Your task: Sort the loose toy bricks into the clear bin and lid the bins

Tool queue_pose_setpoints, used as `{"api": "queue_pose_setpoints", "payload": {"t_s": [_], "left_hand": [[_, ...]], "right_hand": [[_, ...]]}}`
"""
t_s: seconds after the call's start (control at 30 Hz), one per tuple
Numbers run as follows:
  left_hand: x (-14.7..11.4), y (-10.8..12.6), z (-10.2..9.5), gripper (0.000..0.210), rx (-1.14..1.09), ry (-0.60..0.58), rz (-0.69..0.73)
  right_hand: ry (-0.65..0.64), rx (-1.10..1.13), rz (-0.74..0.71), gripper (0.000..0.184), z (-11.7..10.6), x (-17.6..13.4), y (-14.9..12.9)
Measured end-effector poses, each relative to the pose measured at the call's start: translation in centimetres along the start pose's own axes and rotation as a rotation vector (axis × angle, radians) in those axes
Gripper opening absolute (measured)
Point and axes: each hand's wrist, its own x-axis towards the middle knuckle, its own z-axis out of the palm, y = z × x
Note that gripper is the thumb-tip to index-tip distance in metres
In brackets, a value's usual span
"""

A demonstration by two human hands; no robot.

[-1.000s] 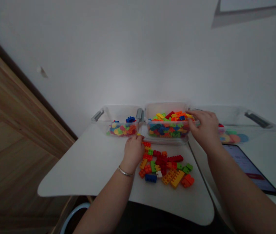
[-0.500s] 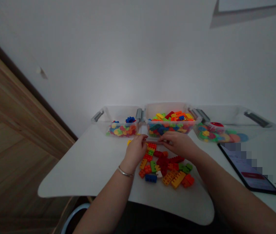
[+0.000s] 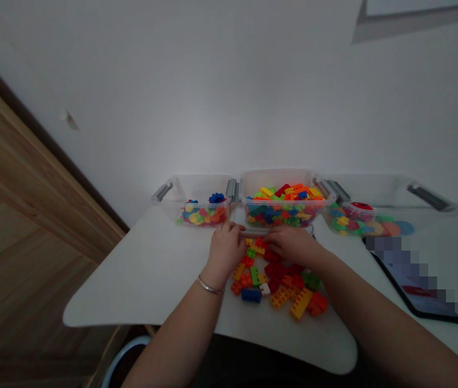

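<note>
My left hand (image 3: 227,249) is at the far left end of a loose pile of toy building bricks, its fingers curled closed; whatever lies in them is hidden. My right hand (image 3: 292,245) reaches over the far side of the pile with fingers bent down together, tips beside the dark red bricks (image 3: 276,269); I cannot make out what they grip. Nearer me lie a blue brick (image 3: 251,295), a white brick (image 3: 265,289), a long yellow-orange brick (image 3: 301,304), a green brick (image 3: 255,276) and several orange ones.
Behind my hands stands a clear bin (image 3: 285,203) full of bricks. A clear box (image 3: 202,205) of small colourful pieces is on its left, another box (image 3: 378,218) with round pieces on its right. A tablet (image 3: 415,291) lies on the white table (image 3: 151,280) at the right.
My right hand has come down and nearer, onto the red bricks. Several bricks on the pile's right side have shifted toward me. My left hand has barely moved.
</note>
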Motion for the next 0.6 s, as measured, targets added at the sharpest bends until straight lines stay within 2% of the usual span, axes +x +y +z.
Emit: {"api": "queue_pose_setpoints", "payload": {"t_s": [0.13,0.27,0.6], "left_hand": [[-0.14,-0.03,-0.08,0.033,0.143,-0.015,-0.100],[-0.31,0.10,-0.23,0.034,0.220,-0.023,-0.134],[-0.33,-0.19,0.25,0.042,0.215,-0.027,-0.094]], "right_hand": [[-0.062,-0.085,0.113,0.026,-0.81,-0.12,-0.14],[-0.076,-0.120,0.239,0.027,-1.19,-0.29,0.16],[-0.107,-0.133,0.263,0.028,-0.89,-0.24,-0.39]]}}
